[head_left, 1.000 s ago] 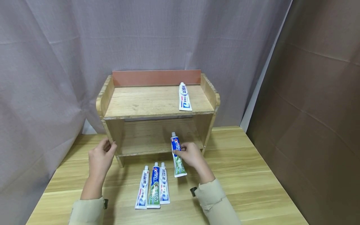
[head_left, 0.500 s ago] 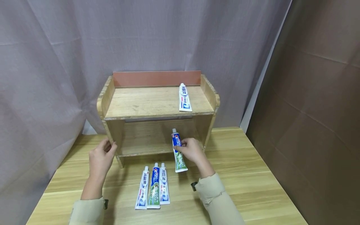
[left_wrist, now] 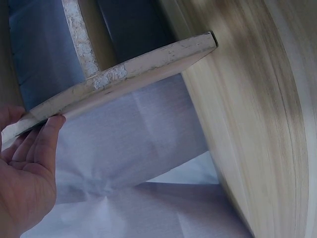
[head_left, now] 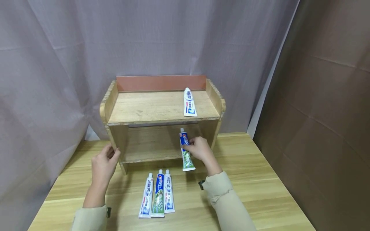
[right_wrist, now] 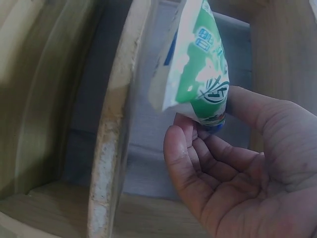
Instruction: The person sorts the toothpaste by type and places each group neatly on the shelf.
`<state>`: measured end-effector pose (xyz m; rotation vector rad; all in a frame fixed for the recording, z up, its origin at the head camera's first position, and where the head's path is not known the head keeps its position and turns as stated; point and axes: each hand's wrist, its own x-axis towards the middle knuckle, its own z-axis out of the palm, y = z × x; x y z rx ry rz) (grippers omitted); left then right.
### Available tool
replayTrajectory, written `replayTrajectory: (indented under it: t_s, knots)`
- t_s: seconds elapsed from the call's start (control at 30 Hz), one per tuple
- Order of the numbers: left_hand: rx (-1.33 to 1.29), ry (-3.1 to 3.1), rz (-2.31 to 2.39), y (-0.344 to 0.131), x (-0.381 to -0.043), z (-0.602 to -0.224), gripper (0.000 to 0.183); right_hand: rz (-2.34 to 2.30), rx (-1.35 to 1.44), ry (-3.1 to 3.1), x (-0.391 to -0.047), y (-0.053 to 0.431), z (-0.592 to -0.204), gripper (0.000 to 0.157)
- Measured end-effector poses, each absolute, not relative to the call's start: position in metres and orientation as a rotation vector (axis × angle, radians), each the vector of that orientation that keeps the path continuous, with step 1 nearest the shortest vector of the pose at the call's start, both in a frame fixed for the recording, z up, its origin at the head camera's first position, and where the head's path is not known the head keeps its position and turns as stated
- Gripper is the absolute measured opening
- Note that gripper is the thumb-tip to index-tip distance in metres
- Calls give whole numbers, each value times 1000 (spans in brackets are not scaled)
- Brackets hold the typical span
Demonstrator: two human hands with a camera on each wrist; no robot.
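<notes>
My right hand [head_left: 201, 149] pinches a blue and green toothpaste tube [head_left: 188, 160], cap up, in front of the lower opening of a small wooden shelf [head_left: 150, 107]. In the right wrist view the tube's flat green end [right_wrist: 198, 74] is close beside the front edge of the lower board [right_wrist: 111, 134]. My left hand [head_left: 102, 163] grips the front edge of the shelf's left side panel [left_wrist: 148, 62], thumb on one face and fingers on the other. On the top board lies a white and blue toothpaste tube [head_left: 189, 104], towards the right.
On the table [head_left: 245, 183] before the shelf, two white tubes [head_left: 146, 196] [head_left: 169, 194] lie on either side of a blue and green tube [head_left: 159, 195]. A grey curtain [head_left: 162, 38] hangs behind; a brown one [head_left: 318, 96] stands at the right.
My right hand has carried the blue and green tube forward, up and slightly right, towards the lower opening. The left hand keeps its grip on the side panel.
</notes>
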<state>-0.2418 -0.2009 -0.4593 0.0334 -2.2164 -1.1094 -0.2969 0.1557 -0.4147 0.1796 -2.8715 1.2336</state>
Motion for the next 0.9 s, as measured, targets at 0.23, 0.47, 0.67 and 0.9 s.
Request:
replayTrajectory:
  t_s: [0.23,0.47,0.67,0.9]
  knots:
    - [53,-2229,-1094,-200,-241,-459,24,1207,158,-2899,-306,160,-411,36]
    - [54,-2225,-1076,-201,-241,-460,23,1155,165,-2936,-312,161,-407,33]
    - [30,-2207,-1061,-201,-241,-461,22,1114,163,-2954,-319,160,-406,32]
    - [39,-2200,-1074,-200,-241,-461,21,1091,191,-2954,-330,160,-407,34]
